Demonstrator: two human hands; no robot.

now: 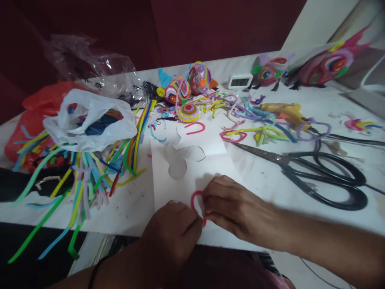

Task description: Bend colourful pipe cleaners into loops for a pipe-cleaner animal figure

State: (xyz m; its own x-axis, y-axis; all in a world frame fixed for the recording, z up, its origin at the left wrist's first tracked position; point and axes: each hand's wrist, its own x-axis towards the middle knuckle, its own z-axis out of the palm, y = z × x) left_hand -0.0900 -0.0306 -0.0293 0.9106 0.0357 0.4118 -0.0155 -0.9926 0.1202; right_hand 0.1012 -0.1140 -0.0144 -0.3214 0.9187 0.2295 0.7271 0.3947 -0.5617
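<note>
Between my two hands is a short red pipe cleaner [196,195], bent into a loop. My left hand [177,226] pinches its lower left side, and my right hand [225,204] grips its right side with bent fingers. Both hands are closed, and part of the loop is hidden behind the fingers. Beneath them lies a white sheet of paper [165,188] with shapes cut out of it. A second red pipe cleaner [197,127], curved like a U, rests near the sheet's top edge.
Large black-handled scissors [282,160] lie to the right. Behind are a yellow glue gun [282,112], loose pipe cleaners, a small digital clock [240,81] and several colourful fish-like figures [177,90]. At left, a white plastic bag [120,120] sits over bundled pipe cleaners [84,180].
</note>
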